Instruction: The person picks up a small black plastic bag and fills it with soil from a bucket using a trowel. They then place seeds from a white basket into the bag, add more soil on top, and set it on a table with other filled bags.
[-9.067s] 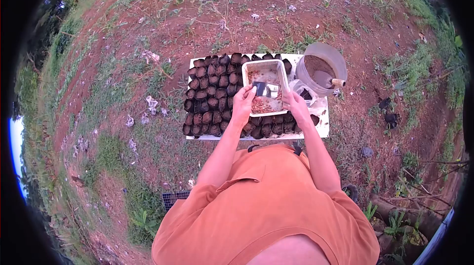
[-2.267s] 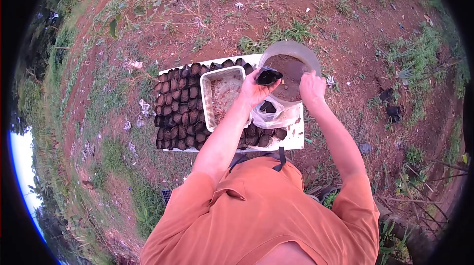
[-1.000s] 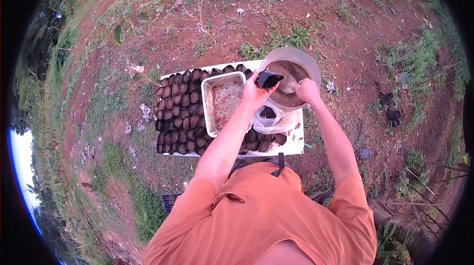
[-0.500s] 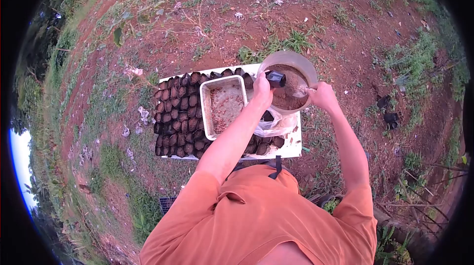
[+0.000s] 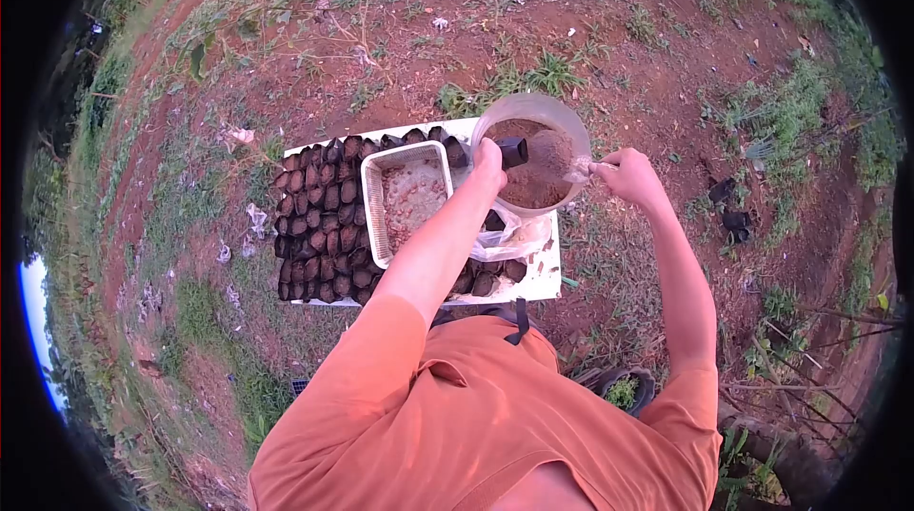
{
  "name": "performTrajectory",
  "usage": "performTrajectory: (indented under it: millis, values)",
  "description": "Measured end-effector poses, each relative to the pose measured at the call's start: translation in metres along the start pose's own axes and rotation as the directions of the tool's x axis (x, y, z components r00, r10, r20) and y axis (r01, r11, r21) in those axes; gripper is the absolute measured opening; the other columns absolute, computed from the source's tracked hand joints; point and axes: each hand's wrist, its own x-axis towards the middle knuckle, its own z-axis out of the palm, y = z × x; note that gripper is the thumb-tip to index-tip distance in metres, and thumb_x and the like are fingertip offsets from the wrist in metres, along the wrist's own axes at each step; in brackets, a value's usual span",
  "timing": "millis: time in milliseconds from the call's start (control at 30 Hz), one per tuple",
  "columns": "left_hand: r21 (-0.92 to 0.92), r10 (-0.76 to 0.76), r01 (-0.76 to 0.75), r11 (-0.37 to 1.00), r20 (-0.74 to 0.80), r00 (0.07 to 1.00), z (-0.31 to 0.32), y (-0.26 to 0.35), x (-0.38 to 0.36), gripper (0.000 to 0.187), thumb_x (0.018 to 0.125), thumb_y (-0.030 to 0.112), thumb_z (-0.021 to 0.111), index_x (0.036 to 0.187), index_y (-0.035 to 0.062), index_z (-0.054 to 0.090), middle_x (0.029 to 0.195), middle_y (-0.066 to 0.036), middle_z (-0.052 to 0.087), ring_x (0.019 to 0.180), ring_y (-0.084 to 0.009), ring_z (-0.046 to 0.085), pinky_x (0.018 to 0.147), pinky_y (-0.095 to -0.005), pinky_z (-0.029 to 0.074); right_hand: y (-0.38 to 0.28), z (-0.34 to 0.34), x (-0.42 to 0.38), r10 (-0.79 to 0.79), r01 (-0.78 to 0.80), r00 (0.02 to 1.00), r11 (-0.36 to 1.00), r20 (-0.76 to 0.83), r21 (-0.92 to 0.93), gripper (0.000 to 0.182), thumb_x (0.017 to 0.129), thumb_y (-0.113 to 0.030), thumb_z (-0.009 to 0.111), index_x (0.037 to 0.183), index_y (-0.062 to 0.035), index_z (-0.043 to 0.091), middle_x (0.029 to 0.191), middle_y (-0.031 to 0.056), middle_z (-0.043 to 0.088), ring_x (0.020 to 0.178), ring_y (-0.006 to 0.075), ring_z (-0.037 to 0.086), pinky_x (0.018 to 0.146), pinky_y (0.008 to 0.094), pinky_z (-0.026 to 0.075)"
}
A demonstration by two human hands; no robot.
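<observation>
My left hand (image 5: pixel 489 166) is closed around a small black plastic seedling bag (image 5: pixel 514 151), holding it over a round, translucent basin (image 5: pixel 578 120). Brown soil (image 5: pixel 533 191) fills the basin's bottom, heaped toward the right. At the basin's right rim my right hand (image 5: pixel 632 178) grips the handle of a pale scoop (image 5: pixel 577 169), whose head is blurred. The scoop and the bag are apart. Left of the basin, a cream plastic basket (image 5: pixel 374 211) holds small reddish bits on a pale surface. Around it stand rows of soil-filled black seedling bags (image 5: pixel 314 216).
A white tabletop (image 5: pixel 545 278) carries everything, with a crumpled clear plastic bag (image 5: pixel 514 240) just below the basin. Reddish ground with weeds (image 5: pixel 557 73) surrounds the table. Black scraps (image 5: pixel 735 225) lie on the right, and a potted plant (image 5: pixel 622 392) stands near my body.
The scoop has drawn back from the soil to the basin's right rim with my right hand. Soil in the basin looks disturbed. The whole view has shifted slightly.
</observation>
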Motion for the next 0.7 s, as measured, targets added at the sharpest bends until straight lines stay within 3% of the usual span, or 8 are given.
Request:
performTrajectory:
  millis: [33,133,267,333,467,533,700]
  values:
    - [-0.006,-0.023,0.023,1.0,-0.013,1.0,0.001,0.002,-0.001,0.035,0.094,0.024,0.044,0.123,0.0053,0.049,0.11,-0.013,0.059,0.089,-0.0241,0.064,0.078,-0.043,0.054,-0.001,-0.003,-0.001,0.001,-0.001,1.0,1.0,0.0,-0.002,0.033,0.085,-0.033,0.07,0.094,-0.0021,0.076,0.068,0.0166,0.069,0.07,0.0285,0.071,0.071,0.0399,0.055]
    - [-0.073,-0.053,0.053,0.996,0.002,0.999,0.003,0.002,0.002,0.037,0.092,0.023,0.044,0.125,0.0057,0.047,0.113,-0.015,0.058,0.092,-0.0269,0.063,0.077,-0.0473,0.054,-0.006,-0.01,0.0,0.049,-0.051,0.998,0.998,0.046,0.028,0.032,0.085,-0.032,0.07,0.093,-0.0018,0.076,0.064,0.013,0.068,0.064,0.0244,0.069,0.068,0.038,0.054]
    - [-0.085,-0.15,0.152,0.985,0.037,0.988,0.004,0.007,-0.009,0.036,0.095,0.027,0.04,0.125,0.0079,0.047,0.112,-0.014,0.058,0.097,-0.0247,0.061,0.077,-0.0448,0.053,-0.008,-0.016,0.003,0.047,-0.053,0.994,0.997,0.095,0.062,0.031,0.085,-0.032,0.071,0.094,-0.0029,0.076,0.061,0.0119,0.066,0.061,0.0227,0.068,0.067,0.0369,0.054]
    - [-0.126,-0.219,0.237,0.963,0.141,0.965,0.002,-0.005,0.019,0.036,0.094,0.025,0.041,0.127,0.0107,0.044,0.111,-0.014,0.058,0.097,-0.0264,0.061,0.074,-0.0481,0.054,-0.012,-0.018,0.006,0.043,-0.048,0.993,0.998,0.109,0.046,0.03,0.085,-0.032,0.071,0.095,-0.0036,0.076,0.061,0.0116,0.066,0.06,0.0221,0.067,0.067,0.0367,0.054]
    - [-0.139,-0.203,0.243,0.96,0.252,0.946,0.005,-0.016,0.035,0.034,0.098,0.029,0.041,0.127,0.0112,0.045,0.113,-0.013,0.058,0.096,-0.0247,0.061,0.072,-0.0465,0.054,-0.018,-0.017,0.013,0.04,-0.036,0.992,0.999,0.117,-0.035,0.03,0.084,-0.032,0.072,0.099,-0.0071,0.076,0.068,0.0155,0.068,0.066,0.0256,0.069,0.07,0.0386,0.055]
    - [-0.044,-0.111,0.13,0.991,0.301,0.947,0.005,-0.013,0.022,0.035,0.105,0.037,0.033,0.123,0.0101,0.048,0.107,-0.01,0.062,0.091,-0.023,0.063,0.07,-0.0426,0.053,-0.023,-0.016,0.016,0.038,-0.032,0.993,0.998,0.113,-0.05,0.03,0.083,-0.032,0.073,0.101,-0.0085,0.076,0.072,0.017,0.07,0.068,0.0272,0.07,0.072,0.0395,0.055]
    - [-0.067,-0.055,0.098,0.993,0.474,0.879,0.0,-0.009,0.003,0.037,0.106,0.04,0.032,0.121,0.0113,0.049,0.106,-0.009,0.062,0.085,-0.0218,0.062,0.064,-0.0396,0.051,-0.04,-0.019,0.023,-0.093,0.106,0.994,0.963,0.06,-0.248,0.031,0.08,-0.032,0.074,0.101,-0.0094,0.076,0.082,0.0194,0.071,0.079,0.0337,0.071,0.079,0.0432,0.056]
